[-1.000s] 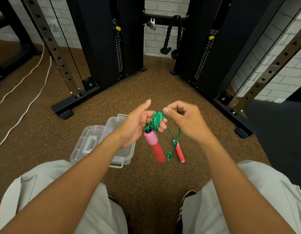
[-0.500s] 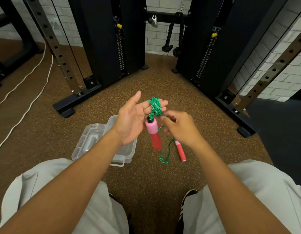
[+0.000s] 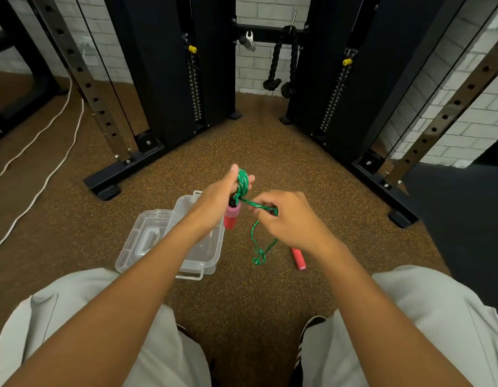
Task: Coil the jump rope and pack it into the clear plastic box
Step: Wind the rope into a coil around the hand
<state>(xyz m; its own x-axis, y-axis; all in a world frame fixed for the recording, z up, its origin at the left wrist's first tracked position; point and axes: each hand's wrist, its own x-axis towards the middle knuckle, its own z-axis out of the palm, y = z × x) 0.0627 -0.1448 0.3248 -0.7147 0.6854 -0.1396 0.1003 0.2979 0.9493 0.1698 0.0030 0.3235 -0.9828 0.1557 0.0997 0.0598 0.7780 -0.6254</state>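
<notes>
Fingers of the left hand (image 3: 217, 199) are wound with loops of the green jump rope (image 3: 243, 183), thumb raised alongside; its palm faces away, so the grip on the pink-and-red handle (image 3: 231, 216) hanging below it is hard to make out. Beside it, the right hand (image 3: 287, 219) pinches a strand of rope running across from the coil — its fingertips are curled under and hidden. Slack rope drops from there to a small tangle on the floor (image 3: 242, 141), and the second red handle (image 3: 298, 258) lies partly behind the right wrist. Under the left forearm sits the clear plastic box (image 3: 206, 255), its contents unclear, with its lid (image 3: 143, 236) touching it on the left. No writing is legible. Black gym-rack uprights (image 3: 169, 79) stand beyond.
</notes>
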